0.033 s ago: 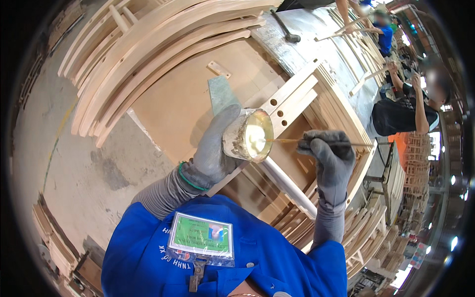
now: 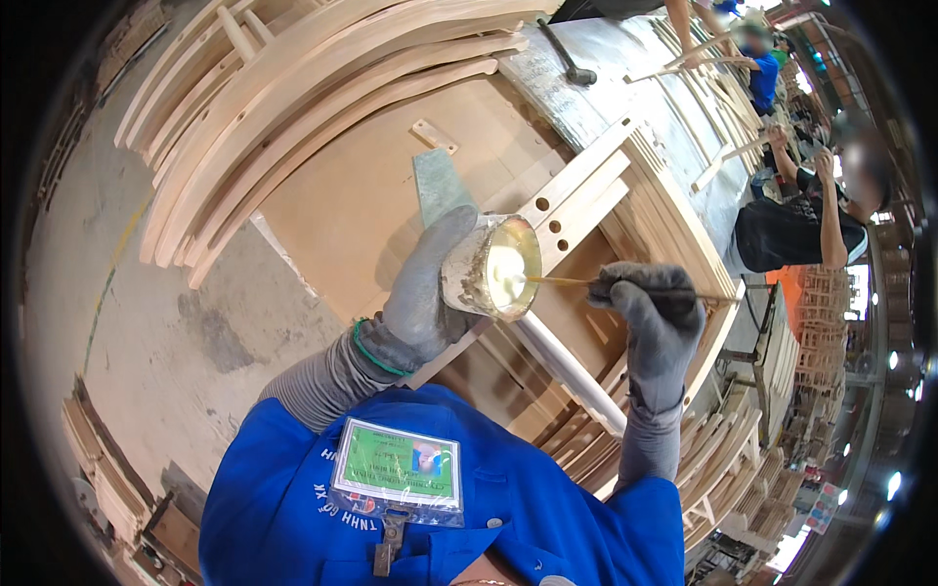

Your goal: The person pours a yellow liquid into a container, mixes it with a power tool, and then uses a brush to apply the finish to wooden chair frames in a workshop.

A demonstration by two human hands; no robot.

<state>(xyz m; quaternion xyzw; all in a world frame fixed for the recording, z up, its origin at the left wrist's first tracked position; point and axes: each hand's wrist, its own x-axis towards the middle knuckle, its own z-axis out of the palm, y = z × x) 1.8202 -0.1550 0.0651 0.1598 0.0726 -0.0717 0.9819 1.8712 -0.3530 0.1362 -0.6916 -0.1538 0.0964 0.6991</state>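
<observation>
In the middle of the view my left hand (image 2: pixel 428 283), in a grey glove, is closed around a crusted cup (image 2: pixel 467 269). The cup is tipped toward me and has a pale, creamy liquid (image 2: pixel 506 276) inside. My right hand (image 2: pixel 650 317), also gloved, pinches a thin stick (image 2: pixel 562 281). One end of it reaches into the cup; the other sticks out to the right behind my fingers. Just beyond the cup lie light wooden rails (image 2: pixel 576 210) with round holes. A grey-green flat piece (image 2: pixel 438 186) shows past my left fingertips.
Curved wooden parts (image 2: pixel 322 117) are stacked at the upper left beside a brown board (image 2: pixel 362 186). A mallet (image 2: pixel 569 57) lies on a metal-topped table (image 2: pixel 625 49) at the far side. People work at the right, one in a black shirt (image 2: pixel 796 230). More curved wood (image 2: pixel 718 469) stands lower right.
</observation>
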